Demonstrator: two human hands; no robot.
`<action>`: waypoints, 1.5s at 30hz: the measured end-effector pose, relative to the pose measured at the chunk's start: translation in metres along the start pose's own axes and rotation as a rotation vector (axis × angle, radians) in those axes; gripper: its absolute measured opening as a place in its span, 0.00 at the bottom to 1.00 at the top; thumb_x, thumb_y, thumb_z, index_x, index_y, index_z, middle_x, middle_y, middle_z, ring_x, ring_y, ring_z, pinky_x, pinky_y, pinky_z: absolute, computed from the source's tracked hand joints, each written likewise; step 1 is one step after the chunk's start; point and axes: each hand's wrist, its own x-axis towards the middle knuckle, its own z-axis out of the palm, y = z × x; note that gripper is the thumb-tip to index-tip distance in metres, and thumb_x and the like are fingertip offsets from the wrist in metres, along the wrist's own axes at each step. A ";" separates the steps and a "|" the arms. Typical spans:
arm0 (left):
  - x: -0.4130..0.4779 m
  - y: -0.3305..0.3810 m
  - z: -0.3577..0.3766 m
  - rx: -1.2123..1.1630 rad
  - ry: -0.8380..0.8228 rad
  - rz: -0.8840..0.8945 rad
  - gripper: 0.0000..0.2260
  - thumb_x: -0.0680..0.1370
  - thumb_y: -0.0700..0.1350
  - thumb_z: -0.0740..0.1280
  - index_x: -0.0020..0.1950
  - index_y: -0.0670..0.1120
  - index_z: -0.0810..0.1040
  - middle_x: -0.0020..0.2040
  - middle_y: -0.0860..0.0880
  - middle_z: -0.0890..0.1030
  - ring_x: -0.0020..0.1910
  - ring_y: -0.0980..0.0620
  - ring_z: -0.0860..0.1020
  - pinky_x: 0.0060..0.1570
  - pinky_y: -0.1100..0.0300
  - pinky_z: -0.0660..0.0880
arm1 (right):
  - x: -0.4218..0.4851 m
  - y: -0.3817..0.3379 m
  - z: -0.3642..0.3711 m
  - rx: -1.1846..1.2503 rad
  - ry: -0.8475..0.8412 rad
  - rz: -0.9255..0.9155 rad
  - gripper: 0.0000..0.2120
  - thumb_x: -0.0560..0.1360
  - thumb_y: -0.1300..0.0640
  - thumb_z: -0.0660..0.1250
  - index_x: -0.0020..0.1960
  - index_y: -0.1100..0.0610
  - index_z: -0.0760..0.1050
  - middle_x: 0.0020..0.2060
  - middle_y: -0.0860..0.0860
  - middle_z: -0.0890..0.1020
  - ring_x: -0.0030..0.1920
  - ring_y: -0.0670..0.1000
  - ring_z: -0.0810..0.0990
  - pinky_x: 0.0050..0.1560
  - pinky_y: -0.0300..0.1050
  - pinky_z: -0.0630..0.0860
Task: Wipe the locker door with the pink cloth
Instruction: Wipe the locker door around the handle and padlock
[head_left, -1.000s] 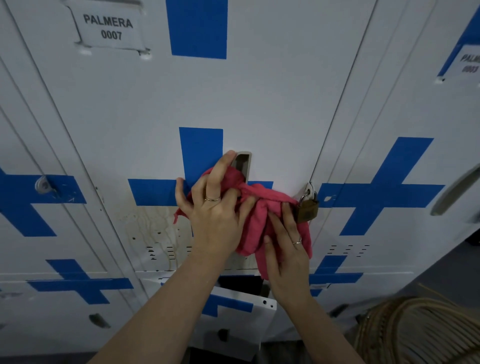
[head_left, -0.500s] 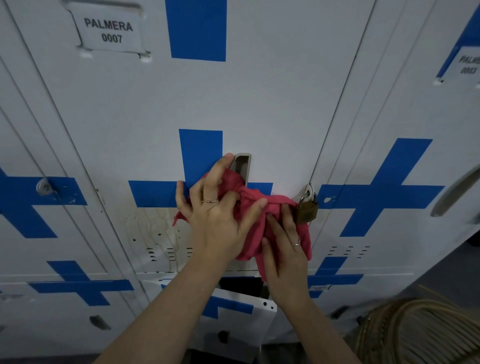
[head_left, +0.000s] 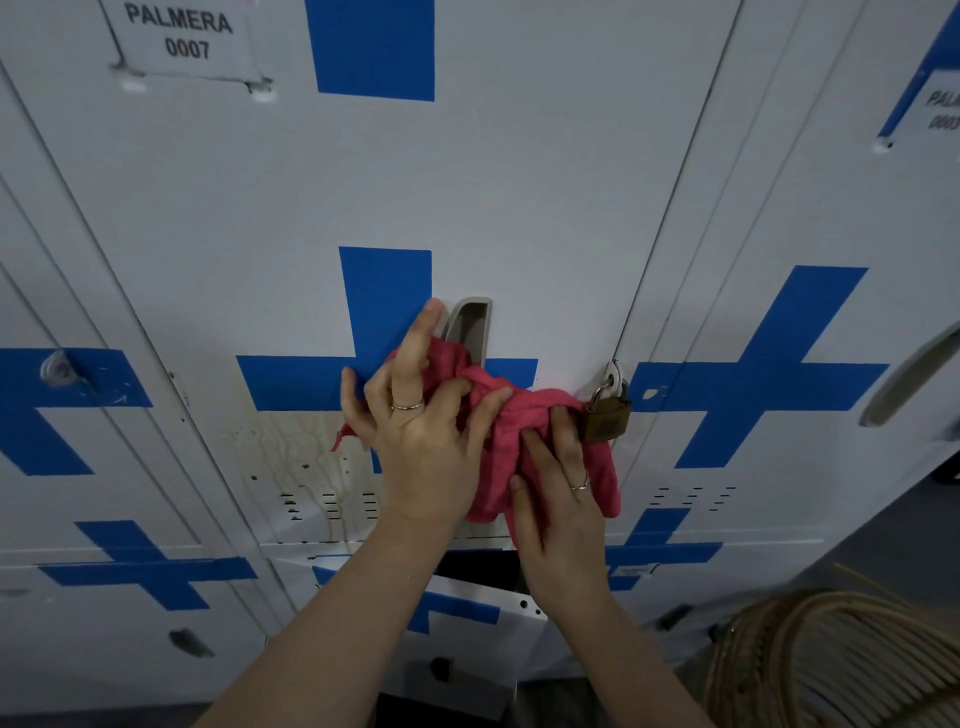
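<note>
The pink cloth (head_left: 524, 441) lies against a white locker door (head_left: 519, 197) marked with a blue cross (head_left: 384, 312).

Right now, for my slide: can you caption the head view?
Left hand grips and right hand presses the cloth on the locker door beside the padlock.
</note>
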 end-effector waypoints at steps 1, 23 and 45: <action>0.004 0.005 0.000 -0.024 0.018 -0.028 0.13 0.71 0.54 0.70 0.33 0.46 0.80 0.70 0.54 0.61 0.58 0.48 0.69 0.67 0.43 0.52 | 0.000 -0.001 0.000 0.001 0.004 -0.004 0.22 0.77 0.52 0.54 0.70 0.49 0.59 0.72 0.32 0.47 0.73 0.43 0.52 0.70 0.41 0.58; -0.005 -0.019 -0.004 0.081 -0.014 0.182 0.16 0.74 0.54 0.65 0.30 0.45 0.77 0.70 0.56 0.59 0.60 0.49 0.67 0.68 0.47 0.49 | -0.005 0.007 0.002 -0.106 -0.055 0.003 0.23 0.79 0.42 0.42 0.71 0.50 0.56 0.72 0.42 0.52 0.72 0.38 0.48 0.70 0.39 0.51; -0.009 -0.013 -0.029 0.140 -0.229 0.153 0.21 0.76 0.60 0.57 0.32 0.48 0.78 0.72 0.52 0.61 0.61 0.48 0.70 0.70 0.50 0.44 | -0.014 0.008 -0.003 -0.073 -0.216 0.080 0.26 0.75 0.48 0.46 0.71 0.41 0.43 0.69 0.29 0.36 0.72 0.38 0.40 0.69 0.55 0.62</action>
